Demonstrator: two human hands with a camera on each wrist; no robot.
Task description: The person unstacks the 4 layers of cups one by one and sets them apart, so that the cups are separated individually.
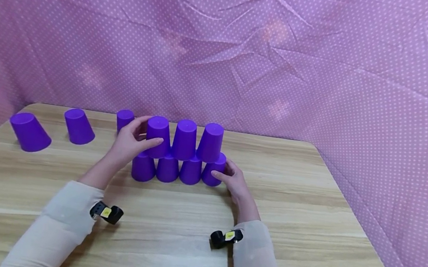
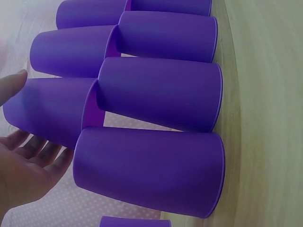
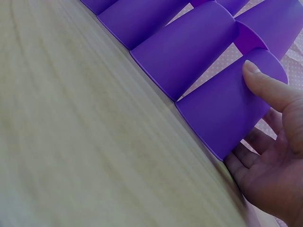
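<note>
Several upside-down purple cups stand side by side in a row, and three more sit on top, bridging them. With thumb in front and fingers behind, my left hand [image 1: 129, 141] holds the upper row's left cup [image 1: 158, 133]. In the left wrist view this upper cup [image 2: 52, 109] lies between thumb and fingers. My right hand [image 1: 235, 181] grips the bottom row's right end cup [image 1: 214, 171]. The right wrist view has the thumb on this end cup's side [image 3: 222, 109] and fingers behind it. The upper middle cup [image 1: 185, 141] and upper right cup [image 1: 211, 144] are untouched.
On the left of the wooden table [image 1: 168, 243] stand two upside-down purple cups, a far-left one [image 1: 30, 133] and a second one [image 1: 79, 127]. Another cup [image 1: 125, 118] is partly hidden behind my left hand. A pink dotted cloth [image 1: 222, 63] hangs around the table's back and sides.
</note>
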